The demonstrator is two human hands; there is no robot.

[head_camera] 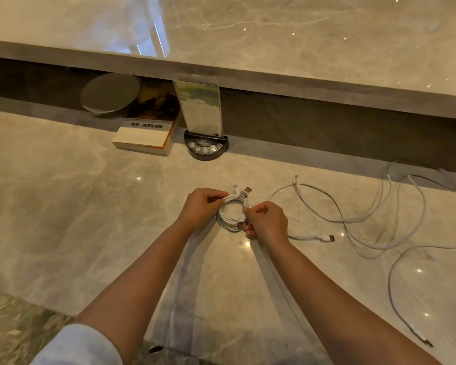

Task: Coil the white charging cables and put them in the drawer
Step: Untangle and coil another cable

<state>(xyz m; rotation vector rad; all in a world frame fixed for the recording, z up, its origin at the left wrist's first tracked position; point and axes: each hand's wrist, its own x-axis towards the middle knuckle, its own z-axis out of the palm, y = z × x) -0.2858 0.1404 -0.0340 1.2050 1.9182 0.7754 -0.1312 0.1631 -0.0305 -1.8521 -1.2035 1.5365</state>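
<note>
Both hands gripped one coiled cable (pixel 231 209).
Left hand (pixel 201 206) and right hand (pixel 267 221) partly hid its loops; plugs pointed away, over the worktop (pixel 90 206).

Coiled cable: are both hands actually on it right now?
Touching. The head view shows the left hand pinching the coiled cable at its top left, and the right hand gripping its right side, fingers curled round the loops.

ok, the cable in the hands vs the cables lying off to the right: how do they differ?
The held cable is wound into a tight small coil; the loose cables sprawl in wide, overlapping loops. The held cable is gripped by the left hand and right hand; the loose cables lie untouched on the marble counter. Its plugs bunch together at the coil; theirs lie scattered. All are white charging cables.
</note>
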